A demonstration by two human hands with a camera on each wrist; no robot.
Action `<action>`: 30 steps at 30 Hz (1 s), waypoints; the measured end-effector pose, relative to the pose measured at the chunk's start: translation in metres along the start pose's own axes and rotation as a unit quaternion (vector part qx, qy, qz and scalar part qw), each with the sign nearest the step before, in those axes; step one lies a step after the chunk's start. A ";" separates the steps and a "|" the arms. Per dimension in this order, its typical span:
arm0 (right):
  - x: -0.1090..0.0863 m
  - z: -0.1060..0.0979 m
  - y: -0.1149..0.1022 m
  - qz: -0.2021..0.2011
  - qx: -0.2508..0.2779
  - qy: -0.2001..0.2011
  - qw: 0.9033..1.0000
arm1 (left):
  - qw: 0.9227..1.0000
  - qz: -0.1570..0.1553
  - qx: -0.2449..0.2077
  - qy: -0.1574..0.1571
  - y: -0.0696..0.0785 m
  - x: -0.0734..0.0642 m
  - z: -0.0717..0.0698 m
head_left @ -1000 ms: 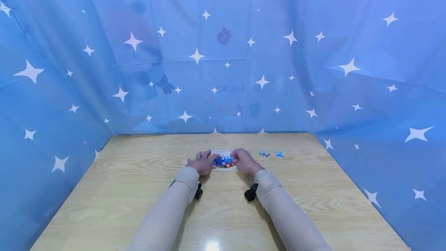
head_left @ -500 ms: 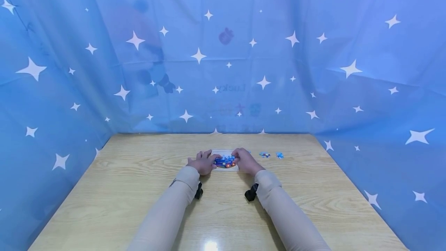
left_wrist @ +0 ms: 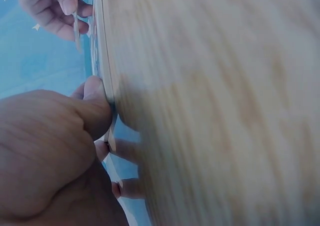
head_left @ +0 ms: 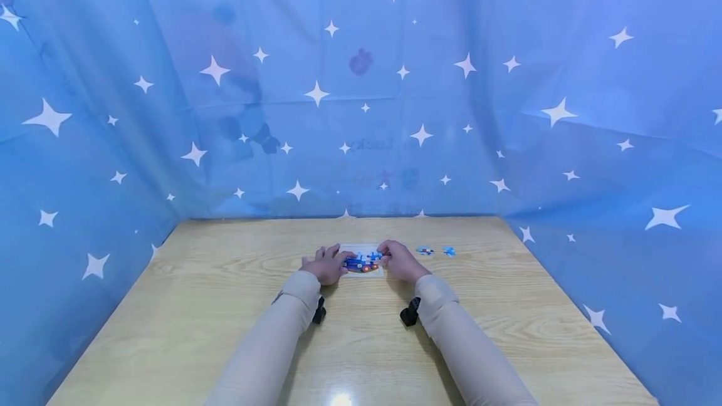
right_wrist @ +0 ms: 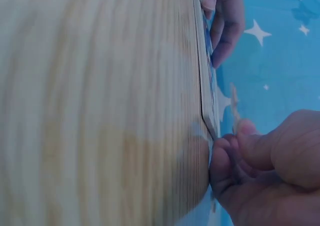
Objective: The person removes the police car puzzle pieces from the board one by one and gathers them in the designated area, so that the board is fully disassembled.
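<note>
In the head view a jigsaw puzzle board with a blue vehicle-like picture lies flat between both hands. My left hand holds its left end, the thumb at the near edge and a finger on top. My right hand is at the right end, pinching a thin puzzle piece between thumb and finger. The piece stands on edge, raised over the board, in both wrist views; its printed face is hard to make out there. Part of the board's picture is hidden by the fingers.
Two loose puzzle pieces lie on the wooden table right of my right hand: a multicoloured one and a light blue one. The table ends at a blue star-patterned curtain behind and at the sides.
My right hand has shifted slightly right, and the blue piece at its fingertips shows more clearly. My left hand stays on the board. The head view has shifted a little.
</note>
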State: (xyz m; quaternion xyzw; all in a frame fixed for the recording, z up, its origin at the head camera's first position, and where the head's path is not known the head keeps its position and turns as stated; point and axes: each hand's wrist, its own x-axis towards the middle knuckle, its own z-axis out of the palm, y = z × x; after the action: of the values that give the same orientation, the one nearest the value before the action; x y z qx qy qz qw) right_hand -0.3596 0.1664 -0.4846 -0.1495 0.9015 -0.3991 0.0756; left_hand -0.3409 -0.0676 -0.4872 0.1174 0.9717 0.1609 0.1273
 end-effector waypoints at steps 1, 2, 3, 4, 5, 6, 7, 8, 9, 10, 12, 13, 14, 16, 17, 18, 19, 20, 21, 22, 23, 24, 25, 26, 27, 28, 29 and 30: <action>-0.001 0.000 0.001 0.002 0.000 0.000 1.000 | 1.000 -0.001 -0.002 -0.002 0.001 -0.002 -0.001; -0.002 -0.001 0.002 0.004 -0.001 0.001 1.000 | 1.000 -0.002 -0.004 -0.005 0.002 -0.005 -0.003; -0.004 -0.001 0.003 0.006 -0.002 0.003 1.000 | 1.000 -0.001 -0.006 -0.008 0.002 -0.006 -0.003; -0.005 -0.002 0.003 0.008 -0.001 0.006 1.000 | 1.000 0.001 -0.007 -0.007 0.002 -0.007 -0.004; -0.006 -0.003 0.004 0.011 -0.001 0.009 1.000 | 1.000 0.001 -0.005 -0.010 0.002 -0.007 -0.003; -0.008 -0.004 0.004 0.014 0.000 0.012 1.000 | 1.000 0.003 -0.005 -0.009 0.002 -0.007 -0.003; -0.009 -0.005 0.005 0.017 0.001 0.014 1.000 | 1.000 0.003 -0.003 -0.010 0.002 -0.007 -0.002; -0.010 -0.005 0.005 0.018 0.000 0.018 1.000 | 1.000 0.003 -0.002 -0.011 0.001 -0.006 -0.002; -0.011 -0.007 0.005 0.020 0.001 0.020 1.000 | 1.000 0.001 0.001 -0.012 0.001 -0.006 -0.001; -0.012 -0.008 0.005 0.022 0.000 0.022 1.000 | 1.000 0.000 0.002 -0.012 0.001 -0.006 0.000; -0.014 -0.011 0.006 0.025 -0.005 0.026 0.999 | 1.000 0.000 0.003 -0.009 0.000 -0.004 0.001; -0.015 -0.012 0.007 0.026 -0.007 0.028 0.999 | 1.000 -0.001 0.005 -0.011 0.000 -0.005 0.001; -0.015 -0.014 0.007 0.027 -0.007 0.031 0.999 | 1.000 -0.001 0.005 -0.011 0.001 -0.005 0.001; -0.016 -0.016 0.008 0.029 -0.009 0.035 0.999 | 1.000 0.001 0.000 -0.007 0.002 -0.006 -0.001; -0.017 -0.016 0.009 0.025 -0.013 0.037 0.999 | 1.000 0.002 -0.002 -0.006 0.002 -0.007 -0.002; -0.017 -0.017 0.010 0.024 -0.014 0.038 0.999 | 1.000 0.002 -0.003 -0.007 0.003 -0.008 -0.003; -0.018 -0.018 0.011 0.023 -0.015 0.039 0.999 | 1.000 0.004 -0.005 -0.006 0.003 -0.008 -0.002; -0.018 -0.018 0.011 0.020 -0.017 0.040 0.999 | 1.000 0.005 -0.009 -0.004 0.004 -0.009 -0.003; -0.018 -0.018 0.012 0.018 -0.018 0.040 0.999 | 1.000 0.006 -0.013 -0.003 0.004 -0.009 -0.004; -0.018 -0.019 0.013 0.015 -0.019 0.040 0.999 | 1.000 0.007 -0.013 -0.003 0.003 -0.007 -0.003; -0.018 -0.019 0.014 0.014 -0.017 0.039 0.999 | 1.000 0.007 -0.012 -0.006 0.002 -0.007 -0.002; -0.018 -0.019 0.014 0.017 -0.014 0.039 0.999 | 1.000 0.007 -0.011 -0.008 0.002 -0.005 -0.001; -0.018 -0.019 0.015 0.018 -0.012 0.039 0.999 | 1.000 0.005 -0.013 -0.007 0.001 -0.003 -0.001; -0.019 -0.019 0.015 0.019 -0.011 0.040 0.999 | 1.000 0.002 -0.014 -0.009 0.000 -0.002 0.000; -0.019 -0.019 0.015 0.021 -0.011 0.042 0.999 | 1.000 0.001 -0.013 -0.008 -0.002 0.001 0.002; -0.019 -0.020 0.015 0.023 -0.010 0.044 0.999 | 1.000 -0.001 -0.011 -0.009 -0.003 0.003 0.004; -0.020 -0.020 0.016 0.022 -0.012 0.046 0.999 | 1.000 -0.004 -0.009 -0.009 -0.004 0.005 0.005; -0.021 -0.020 0.016 0.023 -0.013 0.049 0.998 | 1.000 -0.004 -0.008 -0.007 -0.005 0.008 0.007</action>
State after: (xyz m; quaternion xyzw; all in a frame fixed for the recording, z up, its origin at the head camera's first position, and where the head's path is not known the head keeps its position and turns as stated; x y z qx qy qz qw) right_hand -0.3489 0.1978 -0.4827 -0.1105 0.9122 -0.3927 0.0387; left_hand -0.3472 -0.0683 -0.4975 0.1134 0.9699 0.1672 0.1360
